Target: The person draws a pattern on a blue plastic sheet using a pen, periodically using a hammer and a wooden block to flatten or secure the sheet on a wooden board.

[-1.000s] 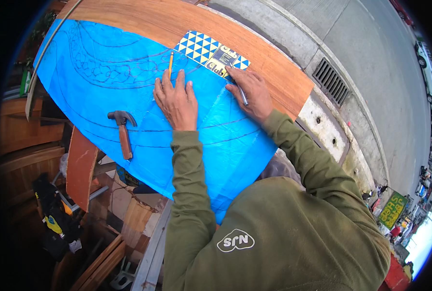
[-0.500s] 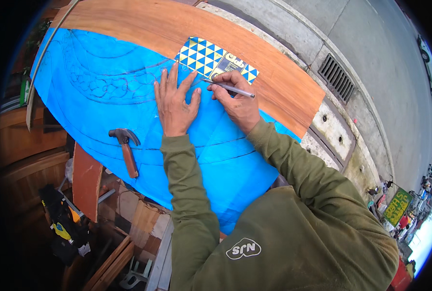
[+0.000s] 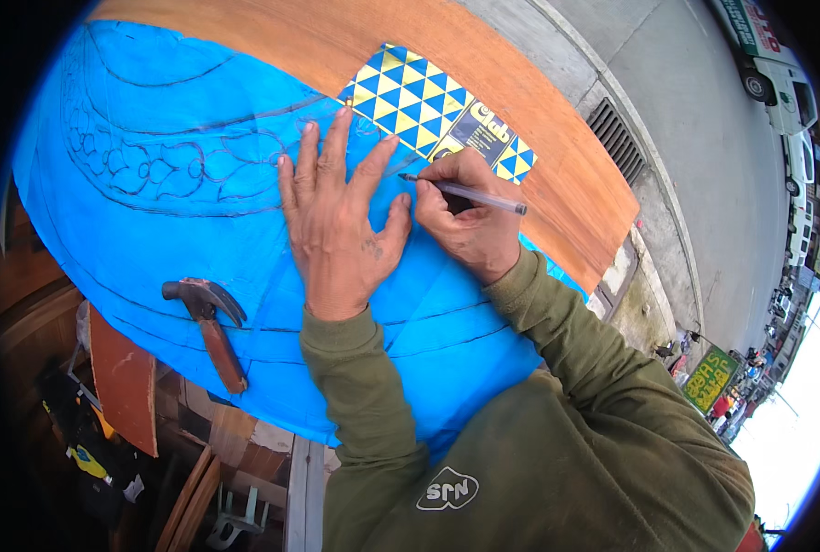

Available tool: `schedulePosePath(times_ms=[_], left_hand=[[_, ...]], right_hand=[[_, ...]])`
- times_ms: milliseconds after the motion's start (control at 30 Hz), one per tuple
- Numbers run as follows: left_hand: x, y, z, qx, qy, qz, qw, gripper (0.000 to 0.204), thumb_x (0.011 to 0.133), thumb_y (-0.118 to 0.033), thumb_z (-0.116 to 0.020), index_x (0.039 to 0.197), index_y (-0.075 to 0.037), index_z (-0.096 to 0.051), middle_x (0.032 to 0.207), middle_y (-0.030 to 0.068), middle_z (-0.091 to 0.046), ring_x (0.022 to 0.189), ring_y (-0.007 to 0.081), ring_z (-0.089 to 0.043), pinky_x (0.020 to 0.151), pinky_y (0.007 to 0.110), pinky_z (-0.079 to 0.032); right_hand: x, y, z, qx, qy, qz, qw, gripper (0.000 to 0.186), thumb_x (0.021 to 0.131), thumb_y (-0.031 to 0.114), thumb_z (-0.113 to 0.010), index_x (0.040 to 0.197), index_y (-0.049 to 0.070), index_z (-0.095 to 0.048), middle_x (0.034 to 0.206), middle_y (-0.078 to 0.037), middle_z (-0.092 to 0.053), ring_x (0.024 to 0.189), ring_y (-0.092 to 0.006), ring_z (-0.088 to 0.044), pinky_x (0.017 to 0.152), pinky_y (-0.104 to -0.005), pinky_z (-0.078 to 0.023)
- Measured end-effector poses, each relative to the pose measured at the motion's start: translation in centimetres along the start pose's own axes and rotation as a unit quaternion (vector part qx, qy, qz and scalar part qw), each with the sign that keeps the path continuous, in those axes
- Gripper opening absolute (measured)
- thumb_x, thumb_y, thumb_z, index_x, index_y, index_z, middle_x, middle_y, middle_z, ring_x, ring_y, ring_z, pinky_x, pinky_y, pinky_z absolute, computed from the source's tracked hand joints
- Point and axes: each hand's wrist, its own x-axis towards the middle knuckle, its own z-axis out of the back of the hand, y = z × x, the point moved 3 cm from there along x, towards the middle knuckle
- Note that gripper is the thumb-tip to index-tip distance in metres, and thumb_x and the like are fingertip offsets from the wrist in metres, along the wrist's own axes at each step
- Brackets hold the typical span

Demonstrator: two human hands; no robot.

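Blue sheet (image 3: 184,248) under splayed left fingers (image 3: 334,152) — right fingers (image 3: 458,167) bent round pen (image 3: 483,196)

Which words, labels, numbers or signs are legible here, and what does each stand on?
Wording is withheld; lettering stands on:
Blue-and-yellow triangle-patterned card: large lettering legible, fine print too small.
Olive long-sleeved shirt: white emblem lettering legible, upside down.
Green roadside sign: yellow lettering, only partly legible.
White truck: side-panel lettering, mostly blurred.
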Motion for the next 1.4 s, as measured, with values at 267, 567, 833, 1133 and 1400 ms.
schedulePosePath(times_ms=[267, 567, 833, 1133, 1400], left_hand=[[0.14, 0.4, -0.07, -0.008, 0.006, 0.008, 1.0, 0.057, 0.082, -0.024, -0.08, 0.139, -0.026, -0.073, 0.169, 0.0103, -0.047, 0.158, 0.0403, -0.037, 0.127, 0.064, -0.026], [0.11, 0.35, -0.29, -0.004, 0.017, 0.013, 1.0, 0.057, 0.081, -0.023, -0.08, 0.138, -0.026, -0.074, 0.17, 0.0095, -0.046, 0.158, 0.0398, -0.037, 0.127, 0.065, -0.025], [0.13, 0.31, -0.28, 0.002, 0.019, 0.012, 1.0, 0.061, 0.08, -0.023, -0.081, 0.14, -0.029, -0.073, 0.169, 0.0091, -0.046, 0.157, 0.0413, -0.038, 0.127, 0.066, -0.025], [0.11, 0.19, -0.19, 0.007, 0.039, 0.016, 0.999, 0.061, 0.086, -0.023, -0.08, 0.146, -0.029, -0.069, 0.171, 0.0098, -0.045, 0.159, 0.0394, -0.035, 0.129, 0.065, -0.022], [0.19, 0.26, -0.35, 0.007, 0.021, 0.011, 1.0, 0.062, 0.08, -0.023, -0.082, 0.141, -0.029, -0.072, 0.169, 0.0082, -0.047, 0.158, 0.0404, -0.037, 0.126, 0.067, -0.026]], right_hand=[[0.18, 0.01, -0.53, -0.026, 0.001, -0.034, 0.999, 0.009, 0.088, 0.004, -0.077, 0.095, 0.002, -0.072, 0.081, -0.002, -0.072, 0.068, -0.0029, -0.062, 0.06, -0.0228, -0.053], [0.0, -0.36, -0.67, -0.02, 0.002, -0.017, 1.0, 0.01, 0.088, 0.004, -0.078, 0.096, 0.003, -0.072, 0.082, -0.002, -0.072, 0.067, -0.003, -0.061, 0.059, -0.0232, -0.052], [-0.17, -0.16, -0.58, -0.031, -0.034, -0.027, 0.999, 0.01, 0.088, 0.002, -0.078, 0.095, 0.002, -0.071, 0.079, -0.004, -0.07, 0.063, -0.0041, -0.059, 0.056, -0.0241, -0.051], [0.03, -0.33, -0.61, -0.043, -0.022, 0.033, 0.998, 0.01, 0.087, 0.001, -0.078, 0.095, 0.002, -0.071, 0.079, -0.005, -0.07, 0.064, -0.0048, -0.06, 0.056, -0.0247, -0.051], [0.02, -0.3, -0.33, -0.031, -0.036, -0.019, 0.999, 0.01, 0.086, -0.002, -0.076, 0.094, 0.002, -0.071, 0.079, -0.009, -0.069, 0.066, -0.0134, -0.068, 0.059, -0.029, -0.055]])
